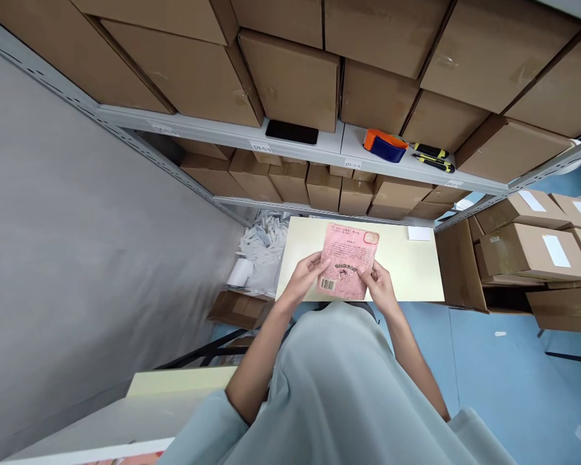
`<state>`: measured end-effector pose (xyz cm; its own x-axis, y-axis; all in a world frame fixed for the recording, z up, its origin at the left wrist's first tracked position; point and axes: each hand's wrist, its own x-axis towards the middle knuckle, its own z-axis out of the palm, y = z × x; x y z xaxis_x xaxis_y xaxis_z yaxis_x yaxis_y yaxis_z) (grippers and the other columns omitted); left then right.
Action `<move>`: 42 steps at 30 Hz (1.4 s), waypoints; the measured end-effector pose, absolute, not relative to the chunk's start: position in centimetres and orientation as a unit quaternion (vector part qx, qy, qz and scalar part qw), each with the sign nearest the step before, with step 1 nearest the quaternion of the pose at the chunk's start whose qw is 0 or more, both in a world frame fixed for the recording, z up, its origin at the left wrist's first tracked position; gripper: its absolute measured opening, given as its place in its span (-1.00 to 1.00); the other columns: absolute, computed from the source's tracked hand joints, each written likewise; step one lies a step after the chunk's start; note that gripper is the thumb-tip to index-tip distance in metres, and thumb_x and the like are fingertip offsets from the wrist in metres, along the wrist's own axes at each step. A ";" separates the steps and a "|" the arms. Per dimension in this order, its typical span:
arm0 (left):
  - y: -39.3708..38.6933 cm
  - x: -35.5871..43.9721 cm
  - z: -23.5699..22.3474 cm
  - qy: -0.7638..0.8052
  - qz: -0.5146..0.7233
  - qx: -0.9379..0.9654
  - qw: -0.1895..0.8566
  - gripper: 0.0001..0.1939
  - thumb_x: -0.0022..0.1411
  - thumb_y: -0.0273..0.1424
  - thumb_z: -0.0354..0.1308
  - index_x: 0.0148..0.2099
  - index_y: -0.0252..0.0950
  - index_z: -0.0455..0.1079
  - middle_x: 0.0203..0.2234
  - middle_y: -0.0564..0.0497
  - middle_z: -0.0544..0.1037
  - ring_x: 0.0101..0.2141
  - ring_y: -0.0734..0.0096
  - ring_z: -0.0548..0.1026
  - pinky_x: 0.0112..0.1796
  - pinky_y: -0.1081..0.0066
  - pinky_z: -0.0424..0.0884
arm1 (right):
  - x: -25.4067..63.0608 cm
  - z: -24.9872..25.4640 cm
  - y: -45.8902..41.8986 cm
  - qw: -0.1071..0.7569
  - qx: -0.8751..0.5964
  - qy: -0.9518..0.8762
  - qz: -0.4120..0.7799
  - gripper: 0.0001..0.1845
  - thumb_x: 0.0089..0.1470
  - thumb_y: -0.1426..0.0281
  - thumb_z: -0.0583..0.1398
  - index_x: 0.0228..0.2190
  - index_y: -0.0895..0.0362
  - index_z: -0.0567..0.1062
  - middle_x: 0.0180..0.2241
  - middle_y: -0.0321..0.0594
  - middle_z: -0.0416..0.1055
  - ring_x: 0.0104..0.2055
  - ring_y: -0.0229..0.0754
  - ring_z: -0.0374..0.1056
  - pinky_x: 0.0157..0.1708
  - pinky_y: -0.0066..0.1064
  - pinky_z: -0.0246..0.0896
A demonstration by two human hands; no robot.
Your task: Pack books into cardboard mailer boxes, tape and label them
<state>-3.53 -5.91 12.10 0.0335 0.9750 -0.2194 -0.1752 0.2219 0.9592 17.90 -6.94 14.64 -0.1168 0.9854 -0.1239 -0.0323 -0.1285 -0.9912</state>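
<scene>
A flat pink packet (347, 255) printed with dark text, a small cartoon figure and a barcode is held up in front of me, over a cream tabletop (411, 274). My left hand (306, 276) grips its left edge, thumb on the face towards me and fingers behind. On the opposite side my right hand (379, 284) pinches the lower right edge in the same way. The packet's back is hidden. A white slip of paper (419, 234) lies at the far right of the tabletop.
Cardboard boxes (290, 77) fill the shelves ahead. On the shelf edge lie a black phone (292, 132), an orange and blue tape dispenser (385, 145) and yellow-black cutters (434, 163). Paper scraps (264, 242) pile up at left. Stacked cartons (532, 252) stand right.
</scene>
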 end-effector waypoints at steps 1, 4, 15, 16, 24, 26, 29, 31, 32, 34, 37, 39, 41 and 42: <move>-5.9 -3.9 12.0 0.475 0.458 0.377 0.650 -0.39 0.17 0.09 0.45 0.03 -0.31 0.68 -0.04 -0.25 0.74 -0.01 -0.05 0.70 -0.01 0.11 0.65 | 18.0 14.7 -7.0 0.441 -0.492 -0.483 0.575 -0.40 0.20 -0.15 0.33 0.03 0.04 0.61 0.03 -0.09 0.66 0.05 0.12 0.59 0.11 -0.09 0.51; -6.3 -4.1 12.0 0.448 0.440 0.342 0.699 -0.42 0.14 0.08 0.49 -0.05 -0.33 0.70 -0.18 -0.20 0.76 -0.14 0.01 0.72 -0.10 0.15 0.66 | 18.1 14.3 -6.8 0.434 -0.500 -0.478 0.577 -0.34 0.16 -0.19 0.34 0.02 0.05 0.60 0.02 -0.08 0.67 0.04 0.11 0.59 0.09 -0.07 0.52; -7.4 -3.4 12.7 0.551 0.497 0.397 0.540 -0.46 0.24 0.08 0.39 -0.13 -0.35 0.69 -0.27 -0.10 0.75 -0.21 0.09 0.70 -0.19 0.28 0.63 | 17.7 11.4 -6.7 0.451 -0.596 -0.468 0.471 -0.27 0.16 -0.11 0.34 0.18 0.07 0.51 0.33 0.10 0.43 0.27 0.15 0.47 0.25 0.04 0.41; -7.5 -3.3 12.9 0.569 0.493 0.417 0.509 -0.48 0.29 0.06 0.34 -0.13 -0.36 0.69 -0.28 -0.09 0.75 -0.20 0.09 0.70 -0.19 0.30 0.63 | 17.4 11.5 -6.9 0.443 -0.592 -0.472 0.481 -0.27 0.18 -0.12 0.33 0.20 0.06 0.50 0.35 0.10 0.41 0.27 0.15 0.48 0.23 0.03 0.42; -9.4 -0.1 13.7 0.500 0.435 0.642 0.387 -0.62 0.37 -0.31 0.25 0.18 -0.17 0.64 0.18 -0.07 0.66 0.19 0.05 0.62 0.28 0.06 0.51 | 14.3 12.5 -7.7 0.434 -0.567 -0.488 0.502 -0.38 0.19 -0.15 0.32 -0.04 0.11 0.61 -0.09 -0.08 0.65 -0.08 0.02 0.55 -0.09 -0.22 0.50; -9.4 -0.5 13.5 0.482 0.434 0.638 0.414 -0.62 0.39 -0.32 0.23 0.20 -0.17 0.63 0.14 -0.09 0.68 0.12 0.10 0.66 0.20 0.09 0.58 | 14.9 12.7 -7.1 0.437 -0.586 -0.478 0.487 -0.39 0.21 -0.19 0.27 -0.18 0.12 0.60 -0.25 -0.15 0.63 -0.19 -0.03 0.52 -0.16 -0.26 0.47; -8.3 -2.4 12.8 0.554 0.482 0.550 0.398 -0.58 0.40 -0.27 0.24 0.24 -0.21 0.57 0.15 -0.15 0.66 0.02 0.19 0.67 -0.03 0.24 0.67 | 16.1 13.3 -6.2 0.434 -0.567 -0.472 0.517 -0.40 0.21 -0.19 0.27 -0.17 0.10 0.60 -0.22 -0.16 0.64 -0.13 0.01 0.53 -0.09 -0.24 0.46; -7.2 -3.7 12.0 0.604 0.503 0.493 0.372 -0.53 0.33 -0.23 0.31 0.23 -0.23 0.56 0.14 -0.18 0.65 -0.01 0.18 0.64 -0.12 0.28 0.65 | 16.6 13.7 -5.9 0.434 -0.542 -0.467 0.547 -0.44 0.23 -0.15 0.28 -0.10 0.08 0.61 -0.12 -0.15 0.66 -0.02 0.06 0.55 0.02 -0.19 0.46; -6.6 -4.3 11.6 0.609 0.500 0.480 0.387 -0.53 0.30 -0.21 0.34 0.20 -0.25 0.58 0.10 -0.18 0.67 -0.05 0.19 0.64 -0.15 0.29 0.63 | 16.7 13.8 -5.8 0.434 -0.532 -0.463 0.560 -0.45 0.24 -0.13 0.28 -0.07 0.07 0.62 -0.08 -0.14 0.67 0.02 0.08 0.55 0.07 -0.17 0.46; -5.8 -4.9 10.8 0.581 0.479 0.471 0.459 -0.59 0.28 -0.18 0.34 0.09 -0.28 0.62 -0.04 -0.16 0.71 -0.14 0.21 0.64 -0.20 0.33 0.60 | 16.8 13.9 -5.6 0.437 -0.520 -0.454 0.576 -0.48 0.25 -0.09 0.30 -0.04 0.06 0.62 -0.04 -0.15 0.67 0.07 0.09 0.56 0.14 -0.15 0.44; -5.4 -5.1 10.0 0.548 0.462 0.473 0.512 -0.65 0.30 -0.17 0.33 0.01 -0.28 0.64 -0.13 -0.12 0.73 -0.20 0.25 0.65 -0.23 0.35 0.56 | 16.9 13.2 -5.1 0.444 -0.511 -0.441 0.589 -0.50 0.22 -0.05 0.35 0.00 0.04 0.60 -0.01 -0.16 0.68 0.06 0.07 0.58 0.14 -0.14 0.47; -5.4 -5.1 9.9 0.549 0.468 0.485 0.495 -0.67 0.31 -0.18 0.33 0.01 -0.26 0.64 -0.14 -0.10 0.72 -0.21 0.26 0.65 -0.24 0.36 0.55 | 17.3 12.5 -4.7 0.443 -0.506 -0.437 0.597 -0.49 0.19 -0.04 0.37 0.01 0.02 0.58 -0.02 -0.16 0.68 0.03 0.06 0.60 0.10 -0.13 0.50; -5.4 -5.2 9.9 0.552 0.479 0.505 0.460 -0.71 0.33 -0.21 0.33 -0.01 -0.25 0.64 -0.15 -0.08 0.72 -0.21 0.27 0.64 -0.22 0.33 0.57 | 17.9 11.8 -4.3 0.444 -0.508 -0.444 0.590 -0.51 0.16 -0.03 0.40 -0.04 0.01 0.60 -0.03 -0.14 0.69 0.02 0.08 0.61 0.11 -0.09 0.51; -5.3 -5.3 10.0 0.552 0.485 0.521 0.435 -0.75 0.34 -0.23 0.32 -0.02 -0.23 0.64 -0.15 -0.08 0.71 -0.18 0.25 0.64 -0.17 0.30 0.59 | 18.2 11.6 -4.1 0.447 -0.511 -0.455 0.576 -0.54 0.14 -0.03 0.42 -0.08 0.01 0.63 -0.02 -0.13 0.69 0.06 0.09 0.60 0.15 -0.05 0.49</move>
<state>-5.33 -5.35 9.96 -0.0798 0.9965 0.0261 0.1530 -0.0136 0.9881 18.19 -4.10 11.55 -0.0778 0.9802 -0.1820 -0.0503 -0.1861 -0.9812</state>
